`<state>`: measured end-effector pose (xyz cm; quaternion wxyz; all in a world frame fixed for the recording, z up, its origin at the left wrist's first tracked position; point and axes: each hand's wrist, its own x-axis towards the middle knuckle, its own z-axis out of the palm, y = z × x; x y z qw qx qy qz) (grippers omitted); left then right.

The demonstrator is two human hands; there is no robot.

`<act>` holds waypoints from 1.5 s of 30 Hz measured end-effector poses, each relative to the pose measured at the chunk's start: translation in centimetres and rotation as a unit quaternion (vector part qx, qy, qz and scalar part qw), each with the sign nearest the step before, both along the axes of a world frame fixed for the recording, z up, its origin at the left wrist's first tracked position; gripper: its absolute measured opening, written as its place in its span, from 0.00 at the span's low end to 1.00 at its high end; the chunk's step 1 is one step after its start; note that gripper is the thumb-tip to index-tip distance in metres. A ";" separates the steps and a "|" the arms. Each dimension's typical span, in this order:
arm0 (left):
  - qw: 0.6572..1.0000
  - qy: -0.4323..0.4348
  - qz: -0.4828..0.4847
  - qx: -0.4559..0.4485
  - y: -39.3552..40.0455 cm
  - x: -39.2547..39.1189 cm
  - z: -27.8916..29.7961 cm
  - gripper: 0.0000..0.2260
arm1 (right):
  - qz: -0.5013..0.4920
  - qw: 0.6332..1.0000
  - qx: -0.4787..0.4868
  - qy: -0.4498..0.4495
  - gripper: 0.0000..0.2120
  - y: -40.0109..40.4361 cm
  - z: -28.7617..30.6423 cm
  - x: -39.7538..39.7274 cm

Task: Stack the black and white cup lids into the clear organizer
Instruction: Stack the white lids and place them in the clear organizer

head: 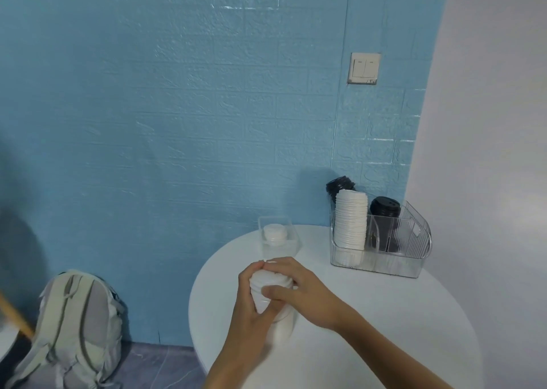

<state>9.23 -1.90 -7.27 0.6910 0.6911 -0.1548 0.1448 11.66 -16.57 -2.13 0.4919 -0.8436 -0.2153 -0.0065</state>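
Both hands are clamped on a batch of white lids [268,292] near the left edge of the round white bench [384,314]; the left hand [251,308] curls round the batch from the near side, the right hand [299,288] pinches it from the right with thumb across the front, and more white stack [284,326] shows below the fingers, resting on the bench; whether the hands are lifting a portion off it or squaring it up I cannot tell. The clear organizer [381,258] stands at the far right edge, against the blue wall [177,107]; a tall column of white lids [350,223] fills its left compartment, with black lids [384,206] to the right and more black lids [339,184] behind. A small clear box [291,234] holding a few white lids sits at the far edge, just beyond the hands. The step in hand looks like gathering white lids for transfer; next the batch must travel right and settle squarely on the white column, which already rises above the organizer's wall, so a crooked landing could tip it.
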 end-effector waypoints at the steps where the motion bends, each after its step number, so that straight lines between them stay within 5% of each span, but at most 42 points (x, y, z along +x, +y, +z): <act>1: 1.000 0.001 0.003 -0.002 0.0 0.0 -0.1 0.28 | -0.002 1.000 0.013 0.002 0.17 0.0 -0.3 -0.1; 10: 1.000 0.030 -0.008 0.002 -0.1 -0.3 0.3 0.25 | -0.006 0.996 0.083 -0.009 0.18 0.6 -1.5 -0.4; 22: 1.000 0.017 0.003 0.012 0.1 0.3 -0.2 0.22 | -0.006 0.999 0.045 0.018 0.17 -0.2 1.0 3.3; 25: 1.000 0.006 0.004 0.015 0.2 0.9 -0.8 0.23 | -0.068 0.998 -0.002 -0.012 0.09 -0.6 2.1 7.9; 31: 1.000 -0.008 0.012 0.019 -0.2 2.2 -1.2 0.29 | -0.138 0.984 -0.112 -0.035 0.20 -0.4 3.5 16.6; 35: 0.999 -0.022 0.020 0.029 0.0 2.9 -1.4 0.23 | -0.151 0.969 -0.190 -0.040 0.21 0.4 3.8 20.6; 45: 0.996 -0.085 0.017 0.031 0.0 5.8 -2.1 0.29 | -0.129 0.916 -0.378 0.024 0.27 1.4 2.3 26.6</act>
